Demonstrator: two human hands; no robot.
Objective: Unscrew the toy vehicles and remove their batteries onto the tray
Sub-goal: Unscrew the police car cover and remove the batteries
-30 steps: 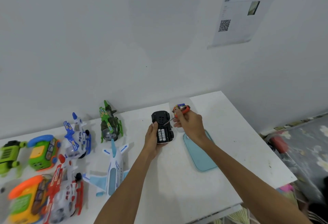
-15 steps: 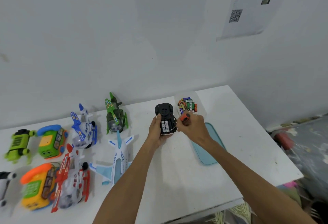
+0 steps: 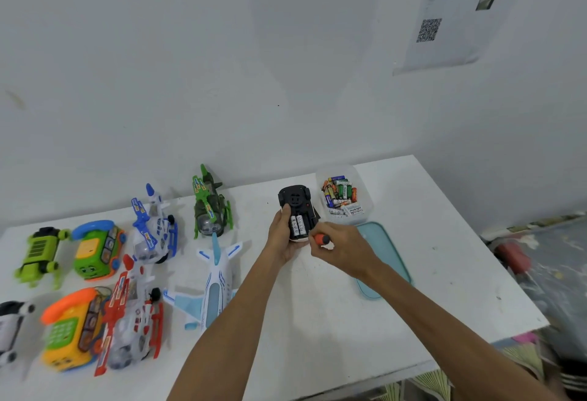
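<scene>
Two batts [image 3: 297, 226] in car [image 3: 293, 198]; L hand [image 3: 281, 240] grips it, R hand [image 3: 343, 251] grips screwdriver [image 3: 320, 238].

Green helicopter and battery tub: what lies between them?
Head view: the upturned black toy car, gripped by the left hand, sits between the green helicopter and battery tub.

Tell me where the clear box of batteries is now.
Head view: the clear box stands far on the table, right of centre, just right of the upturned black car and behind the flat teal piece.
</scene>
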